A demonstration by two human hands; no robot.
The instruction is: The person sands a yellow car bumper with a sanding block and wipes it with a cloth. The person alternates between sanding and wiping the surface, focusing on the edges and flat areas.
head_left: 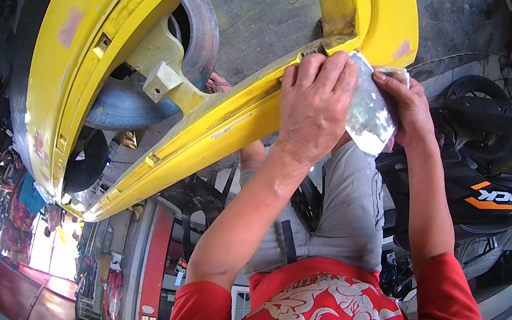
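A large yellow molded panel (191,133), shaped like a vehicle bumper, stretches across the upper half of the head view. It has slots, a bracket and dull pinkish patches. My left hand (317,100) is at its lower bar near the right corner, fingers curled; whatever they pinch is hidden under them. Beside it, my right hand (409,105) grips a flat, pale grey plate (368,112) by its right edge. White smears lie on the plate, and its left edge comes close to my left fingers.
A tire (133,102) lies behind the panel on the concrete floor (251,3). To the right stands a black motorcycle (461,188) with orange marking. Cluttered tools and parts (3,173) fill the left side. A red-edged cabinet (153,270) is at lower left.
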